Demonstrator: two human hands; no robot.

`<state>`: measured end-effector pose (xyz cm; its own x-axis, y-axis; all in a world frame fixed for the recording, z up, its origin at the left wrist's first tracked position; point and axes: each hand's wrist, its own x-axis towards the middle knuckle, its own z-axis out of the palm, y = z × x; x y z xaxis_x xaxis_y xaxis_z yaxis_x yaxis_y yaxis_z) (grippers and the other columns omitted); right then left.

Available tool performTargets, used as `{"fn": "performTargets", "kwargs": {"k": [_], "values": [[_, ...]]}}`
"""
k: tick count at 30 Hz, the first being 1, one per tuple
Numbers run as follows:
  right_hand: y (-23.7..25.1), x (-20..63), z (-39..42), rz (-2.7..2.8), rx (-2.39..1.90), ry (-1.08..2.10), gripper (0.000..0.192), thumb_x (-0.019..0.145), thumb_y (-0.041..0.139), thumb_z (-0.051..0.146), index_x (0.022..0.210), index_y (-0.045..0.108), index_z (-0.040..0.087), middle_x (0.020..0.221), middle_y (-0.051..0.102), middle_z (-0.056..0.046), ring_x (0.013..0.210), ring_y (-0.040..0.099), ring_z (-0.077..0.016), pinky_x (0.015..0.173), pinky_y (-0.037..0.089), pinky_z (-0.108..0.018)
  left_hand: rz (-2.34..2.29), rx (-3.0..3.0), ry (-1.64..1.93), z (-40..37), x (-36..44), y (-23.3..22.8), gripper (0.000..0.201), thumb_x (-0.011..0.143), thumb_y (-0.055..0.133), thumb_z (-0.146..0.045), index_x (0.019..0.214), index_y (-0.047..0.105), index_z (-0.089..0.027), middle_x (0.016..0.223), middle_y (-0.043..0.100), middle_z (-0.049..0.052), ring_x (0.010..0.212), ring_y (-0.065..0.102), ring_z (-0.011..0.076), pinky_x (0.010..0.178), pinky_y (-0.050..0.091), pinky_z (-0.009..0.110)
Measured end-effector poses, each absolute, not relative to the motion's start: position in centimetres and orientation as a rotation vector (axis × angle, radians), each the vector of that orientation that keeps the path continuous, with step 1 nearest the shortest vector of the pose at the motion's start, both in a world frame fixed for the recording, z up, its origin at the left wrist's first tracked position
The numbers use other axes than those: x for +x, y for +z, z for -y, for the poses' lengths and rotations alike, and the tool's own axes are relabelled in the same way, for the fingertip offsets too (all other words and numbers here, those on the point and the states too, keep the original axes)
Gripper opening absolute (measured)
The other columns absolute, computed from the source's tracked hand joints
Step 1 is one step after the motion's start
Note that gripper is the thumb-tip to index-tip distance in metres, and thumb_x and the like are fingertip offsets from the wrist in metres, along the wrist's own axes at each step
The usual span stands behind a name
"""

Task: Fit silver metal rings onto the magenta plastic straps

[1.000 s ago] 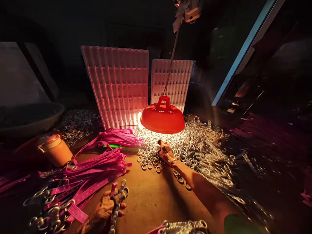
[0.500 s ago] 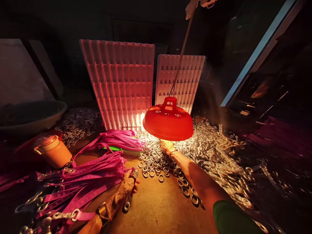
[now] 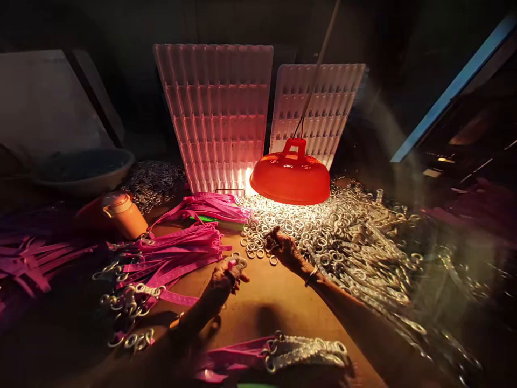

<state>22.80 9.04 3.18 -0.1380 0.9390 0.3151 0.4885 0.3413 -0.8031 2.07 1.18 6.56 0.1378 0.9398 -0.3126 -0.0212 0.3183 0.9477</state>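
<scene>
My left hand (image 3: 226, 277) is closed round some metal rings (image 3: 238, 260), with a bit of pink strap showing at the fingers. My right hand (image 3: 286, 250) is at the near edge of a large heap of metal rings and chain links (image 3: 343, 242). Its fingers are curled, and whatever they hold is hidden in shadow. Beside my left hand lie bunches of pink straps (image 3: 189, 245) with metal chain and rings at their ends. Another pink strap piece (image 3: 242, 353) with chains (image 3: 309, 350) lies close to my body.
A red lamp shade (image 3: 290, 180) hangs low over the heap. Two ribbed plastic panels (image 3: 220, 108) stand behind it. At left are an orange jug (image 3: 126, 215), a wide basin (image 3: 92, 180), more metal pieces (image 3: 155, 180) and pink straps (image 3: 32, 258).
My right hand has drawn back from under the lamp towards me. My left hand still grips metal rings, now raised. The view has shifted, and pink strap with chains shows at the bottom.
</scene>
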Motion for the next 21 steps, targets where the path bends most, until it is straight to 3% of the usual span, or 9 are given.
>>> {"fn": "performTargets", "kwargs": {"k": [6,10,15,18,21], "values": [[2.2,18.4,-2.7,1.759,-1.274,0.765,0.011,0.08,0.037,0.015,0.076,0.048,0.017,0.062,0.053,0.0,0.045,0.044,-0.0074,0.04,0.033,-0.017,-1.165,1.042,0.888,0.5,2.3,6.7,0.05,0.071,0.057,-0.05,0.102,0.05,-0.011,0.068,0.065,0.004,0.047,0.042,0.0064,0.045,0.032,0.018],[2.4,16.6,-1.6,1.725,-1.134,0.795,0.016,0.085,0.036,0.019,0.081,0.051,0.017,0.059,0.05,0.0,0.047,0.038,-0.0081,0.041,0.031,-0.017,-1.192,1.054,0.88,0.6,2.3,5.3,0.05,0.068,0.056,-0.055,0.09,0.054,-0.011,0.063,0.063,0.004,0.043,0.041,0.0062,0.04,0.029,0.018],[2.9,15.7,-0.8,1.704,-1.107,0.839,0.01,0.08,0.05,0.026,0.082,0.053,0.017,0.061,0.05,0.001,0.051,0.04,-0.0079,0.042,0.031,-0.016,-1.186,1.092,0.944,0.8,1.7,3.6,0.043,0.072,0.053,-0.055,0.073,0.058,-0.013,0.051,0.053,0.0,0.038,0.036,0.0061,0.038,0.025,0.02],[2.9,15.8,-0.4,1.63,-1.125,1.074,0.012,0.078,0.05,0.029,0.081,0.053,0.017,0.064,0.052,0.0,0.052,0.044,-0.0077,0.041,0.036,-0.015,-1.166,1.197,0.976,0.8,1.4,3.9,0.04,0.07,0.053,-0.053,0.054,0.05,-0.016,0.046,0.043,-0.001,0.039,0.034,0.006,0.04,0.025,0.021],[2.6,16.1,-0.2,1.489,-1.111,1.374,0.014,0.074,0.05,0.028,0.082,0.051,0.018,0.064,0.051,0.001,0.048,0.045,-0.0075,0.04,0.04,-0.016,-1.162,1.26,0.963,0.6,1.4,4.9,0.034,0.068,0.054,-0.047,0.054,0.046,-0.017,0.048,0.044,-0.001,0.043,0.037,0.0076,0.044,0.028,0.022]]}}
